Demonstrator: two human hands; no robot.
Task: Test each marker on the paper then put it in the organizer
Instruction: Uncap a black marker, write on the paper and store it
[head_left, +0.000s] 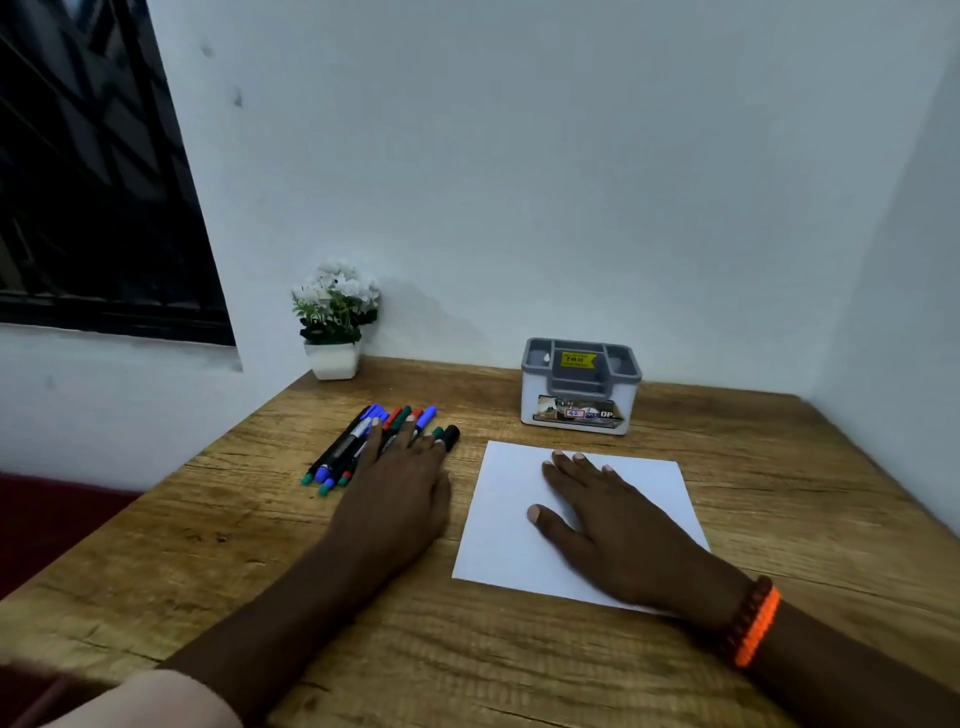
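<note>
Orange and dark beaded bracelets (753, 621) on right wrist; pale sleeve (156, 699) on left arm.

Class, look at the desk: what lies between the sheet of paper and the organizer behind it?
Nothing: in the head view only a bare strip of wooden table separates the paper from the organizer. The markers lie off to the left.

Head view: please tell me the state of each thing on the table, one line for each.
markers: capped, lying in a bunch, none picked up.
paper: flat on the table, blank where visible.
organizer: upright, no markers in it.
left hand: fingers straight, resting on the markers.
right hand: flat, pressing on the paper.
potted plant: upright in the corner.
</note>
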